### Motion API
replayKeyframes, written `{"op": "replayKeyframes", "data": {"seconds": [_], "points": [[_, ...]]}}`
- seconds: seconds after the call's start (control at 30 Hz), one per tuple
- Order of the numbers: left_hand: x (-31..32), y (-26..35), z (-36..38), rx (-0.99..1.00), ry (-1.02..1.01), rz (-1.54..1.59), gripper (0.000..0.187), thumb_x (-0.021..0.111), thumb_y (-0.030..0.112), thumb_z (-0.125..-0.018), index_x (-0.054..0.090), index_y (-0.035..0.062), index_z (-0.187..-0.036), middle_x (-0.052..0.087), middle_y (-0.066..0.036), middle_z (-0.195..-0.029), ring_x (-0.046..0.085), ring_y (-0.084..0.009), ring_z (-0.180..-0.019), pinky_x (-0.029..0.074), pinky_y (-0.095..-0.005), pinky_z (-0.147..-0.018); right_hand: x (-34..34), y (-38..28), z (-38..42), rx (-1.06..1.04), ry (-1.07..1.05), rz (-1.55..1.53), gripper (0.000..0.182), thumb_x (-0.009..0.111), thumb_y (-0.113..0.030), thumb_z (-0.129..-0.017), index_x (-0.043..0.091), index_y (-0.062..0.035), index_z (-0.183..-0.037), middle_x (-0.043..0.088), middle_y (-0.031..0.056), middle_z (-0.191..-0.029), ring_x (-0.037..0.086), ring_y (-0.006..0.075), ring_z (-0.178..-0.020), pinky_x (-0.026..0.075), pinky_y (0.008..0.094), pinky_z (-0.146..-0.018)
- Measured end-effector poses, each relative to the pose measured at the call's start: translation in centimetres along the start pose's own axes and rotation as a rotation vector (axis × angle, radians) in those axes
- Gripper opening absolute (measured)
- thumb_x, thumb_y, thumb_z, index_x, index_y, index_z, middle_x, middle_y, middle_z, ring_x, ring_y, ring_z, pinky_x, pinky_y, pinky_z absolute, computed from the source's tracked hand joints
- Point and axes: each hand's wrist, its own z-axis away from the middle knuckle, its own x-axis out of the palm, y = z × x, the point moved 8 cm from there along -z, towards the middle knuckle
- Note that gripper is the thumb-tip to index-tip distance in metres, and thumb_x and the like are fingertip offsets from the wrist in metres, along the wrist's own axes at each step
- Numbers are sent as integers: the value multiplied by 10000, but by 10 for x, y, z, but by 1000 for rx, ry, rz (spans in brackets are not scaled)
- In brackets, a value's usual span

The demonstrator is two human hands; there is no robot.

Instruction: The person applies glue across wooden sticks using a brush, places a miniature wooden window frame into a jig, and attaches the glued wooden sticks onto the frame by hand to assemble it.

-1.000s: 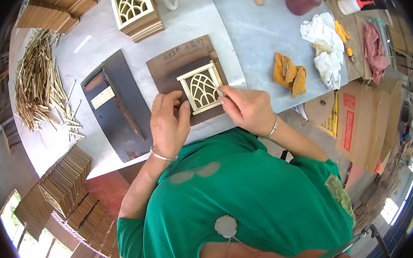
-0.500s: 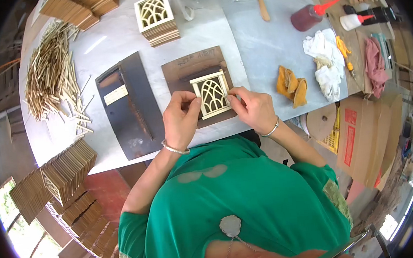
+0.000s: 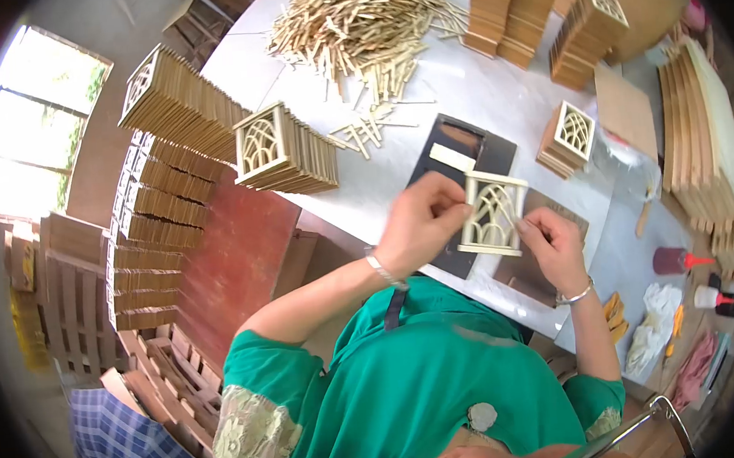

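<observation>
A small pale wooden lattice panel with an arched pattern is up off the table, tilted, between my two hands. Thumb and fingers of my left hand pinch its left edge. My right hand has its fingers closed at the panel's right edge. Beneath lies a dark board with a short pale strip on it, partly covered by my left hand and the panel. A brown board shows below my right hand, partly hidden.
Loose thin wooden sticks are heaped at the back. A row of stacked lattice panels stands at the table's left edge, and another stack at the right. A red glue bottle, white cloth and yellow cloth lie farther right.
The lattice panel has come up off the brown board and moved left, with both hands on it. The head view has turned left, bringing the rows of stacked panels and a window into view.
</observation>
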Motion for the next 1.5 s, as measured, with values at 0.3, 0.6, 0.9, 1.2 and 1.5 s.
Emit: {"op": "replayKeyframes", "data": {"seconds": [0.3, 0.6, 0.9, 1.2, 1.5], "points": [[-198, 68, 39, 231, 537, 62, 103, 680, 44, -879, 664, -20, -958, 632, 7, -808, 537, -36, -695, 433, -175, -620, 131, -163, -115, -329, -253, 24, 243, 658, -215, -903, 612, -11, -779, 490, 6, -565, 399, 76, -527, 343, 280, -489], [-258, 49, 43, 180, 653, 37, 117, 668, 50, -887, 657, -36, -966, 614, 8, -822, 530, -51, -745, 444, -202, -678, 202, -171, -161, -289, -373, 74, 289, 647, -236, -908, 633, 13, -763, 471, -24, -540, 389, 55, -518, 319, 274, -471], [-264, 34, 43, 111, 647, -7, 157, 662, 83, -894, 658, -52, -973, 631, -18, -864, 543, -68, -783, 443, -210, -715, 206, -170, -164, -293, -358, 108, 305, 631, -246, -913, 638, 21, -766, 472, -8, -530, 397, 60, -514, 329, 277, -470], [-206, 79, 99, 545, 746, -304, 74, 552, -43, -908, 612, -40, -951, 541, -44, -910, 502, -121, -834, 412, -224, -774, 48, -99, -136, -280, -66, 281, 252, 667, -286, -871, 664, -40, -812, 598, 66, -588, 555, 166, -506, 428, 307, -520], [-57, 16, 34, 346, 29, -444, 86, 617, -36, -849, 638, -11, -928, 589, -85, -812, 539, -138, -664, 432, -247, -599, -138, 43, -104, 12, -31, 843, 784, 779, -424, -721, 479, -138, -1387, 457, 139, -1419, 374, 330, -1332, 308, 415, -1116]]}}
